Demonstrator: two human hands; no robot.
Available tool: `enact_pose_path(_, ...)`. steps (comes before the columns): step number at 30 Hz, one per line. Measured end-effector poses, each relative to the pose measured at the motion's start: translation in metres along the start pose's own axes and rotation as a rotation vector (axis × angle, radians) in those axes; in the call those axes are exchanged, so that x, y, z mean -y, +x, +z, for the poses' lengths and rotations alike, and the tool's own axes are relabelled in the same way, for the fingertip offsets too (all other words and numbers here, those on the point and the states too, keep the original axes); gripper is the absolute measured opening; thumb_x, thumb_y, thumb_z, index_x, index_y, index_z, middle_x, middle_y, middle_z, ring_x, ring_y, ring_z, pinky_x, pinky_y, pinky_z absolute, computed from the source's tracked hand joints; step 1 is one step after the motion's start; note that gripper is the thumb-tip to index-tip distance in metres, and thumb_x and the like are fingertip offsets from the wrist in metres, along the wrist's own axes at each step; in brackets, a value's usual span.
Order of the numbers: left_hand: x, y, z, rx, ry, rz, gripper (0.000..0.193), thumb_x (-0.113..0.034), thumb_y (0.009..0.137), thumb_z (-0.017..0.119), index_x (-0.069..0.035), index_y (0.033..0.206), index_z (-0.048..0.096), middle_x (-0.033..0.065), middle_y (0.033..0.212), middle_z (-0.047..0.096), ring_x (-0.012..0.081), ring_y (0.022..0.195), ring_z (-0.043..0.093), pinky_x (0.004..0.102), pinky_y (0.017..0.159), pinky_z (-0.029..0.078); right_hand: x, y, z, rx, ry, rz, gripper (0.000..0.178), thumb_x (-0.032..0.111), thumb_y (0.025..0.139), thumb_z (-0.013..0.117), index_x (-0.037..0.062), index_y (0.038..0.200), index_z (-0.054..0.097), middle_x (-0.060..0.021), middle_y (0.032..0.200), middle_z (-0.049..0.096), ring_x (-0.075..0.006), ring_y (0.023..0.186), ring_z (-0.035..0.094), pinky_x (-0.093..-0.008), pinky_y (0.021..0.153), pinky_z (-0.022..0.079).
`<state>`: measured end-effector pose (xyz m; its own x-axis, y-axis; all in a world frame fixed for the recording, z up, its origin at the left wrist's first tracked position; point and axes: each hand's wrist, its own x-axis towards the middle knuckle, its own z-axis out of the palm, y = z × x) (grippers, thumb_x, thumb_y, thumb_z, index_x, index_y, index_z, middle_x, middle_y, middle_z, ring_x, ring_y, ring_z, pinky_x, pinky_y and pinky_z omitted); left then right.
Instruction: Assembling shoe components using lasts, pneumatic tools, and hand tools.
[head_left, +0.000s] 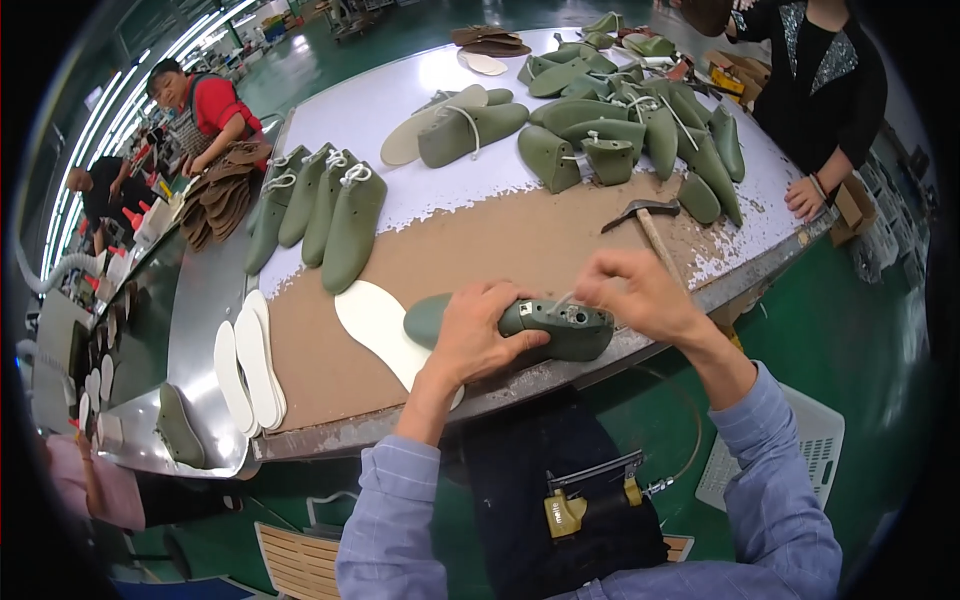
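A dark green shoe last (580, 343) lies on its side near the table's front edge, its holed top face turned toward me. My left hand (475, 335) is closed around its middle. At the holed end, my right hand (640, 290) pinches a whitish cord (562, 301) that rises from the last. A white insole (372, 318) lies beside and partly beneath the last; my left hand and wrist cover some of it. Beyond my right hand rests a hammer (652, 235) with a wooden handle.
Corded green lasts (350, 220) stand at left, and a pile of lasts (590, 110) covers the far right. White insoles (262, 370) lie at the left corner. A gold-coloured staple gun (570, 512) rests on my lap. Another person's hand (803, 198) touches the right edge.
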<state>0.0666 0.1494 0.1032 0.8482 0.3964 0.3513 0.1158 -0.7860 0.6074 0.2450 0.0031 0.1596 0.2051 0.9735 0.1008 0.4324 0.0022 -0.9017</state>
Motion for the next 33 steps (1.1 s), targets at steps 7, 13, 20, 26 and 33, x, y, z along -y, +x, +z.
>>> enact_pose_path(7, 0.022, -0.043, -0.015, -0.200, 0.035, -0.173, 0.062, -0.027, 0.073, 0.075, -0.005, 0.125, 0.050, 0.0183, 0.132, 0.049, 0.0386, 0.125, 0.042, 0.0475, 0.104, 0.033, -0.032, 0.055, 0.033, 0.390, -0.368, 0.002, 0.076, 0.043, 0.072, 0.075, 0.0096, 0.135, 0.049, -0.0227, 0.120, 0.060, -0.0365, 0.112, 0.057, -0.0413, 0.097, 0.044)
enact_pose_path(13, 0.058, -0.103, 0.005, -0.367, 0.610, -0.723, 0.070, -0.048, 0.083, 0.064, -0.004, 0.135, 0.048, 0.0343, 0.142, 0.030, 0.0492, 0.134, 0.024, 0.0534, 0.111, 0.018, -0.016, 0.044, 0.063, 0.312, -0.565, -0.083, 0.069, 0.037, 0.075, 0.072, 0.0053, 0.132, 0.050, -0.0235, 0.111, 0.063, -0.0404, 0.104, 0.060, -0.0432, 0.092, 0.048)
enact_pose_path(20, 0.036, -0.102, -0.008, -0.076, 0.336, -0.737, 0.077, -0.039, 0.074, 0.073, -0.003, 0.136, 0.045, 0.0340, 0.143, 0.029, 0.0457, 0.137, 0.023, 0.0507, 0.110, 0.021, -0.002, 0.013, 0.078, 0.239, -0.355, 0.143, 0.069, 0.036, 0.076, 0.068, 0.0022, 0.133, 0.048, -0.0265, 0.111, 0.063, -0.0404, 0.103, 0.061, -0.0428, 0.090, 0.048)
enact_pose_path(26, 0.019, -0.081, 0.013, -0.632, -0.891, -0.728, 0.077, -0.019, 0.087, 0.062, 0.005, 0.145, 0.018, 0.0244, 0.146, 0.031, 0.0327, 0.131, 0.038, 0.0383, 0.108, 0.033, 0.000, 0.037, 0.119, 0.087, -0.302, 0.231, 0.079, 0.049, 0.079, 0.061, -0.0071, 0.132, 0.045, -0.0291, 0.112, 0.061, -0.0394, 0.106, 0.060, -0.0411, 0.091, 0.047)
enact_pose_path(33, 0.015, -0.064, -0.012, -0.546, -0.916, -0.787, 0.074, -0.047, 0.084, 0.068, 0.004, 0.131, 0.041, 0.0158, 0.117, 0.055, 0.0223, 0.106, 0.054, 0.0347, 0.088, 0.046, -0.026, 0.067, 0.157, 0.051, 0.451, 0.225, 0.060, 0.050, 0.089, 0.046, -0.0043, 0.110, 0.062, -0.0240, 0.103, 0.066, -0.0344, 0.099, 0.064, -0.0436, 0.084, 0.047)
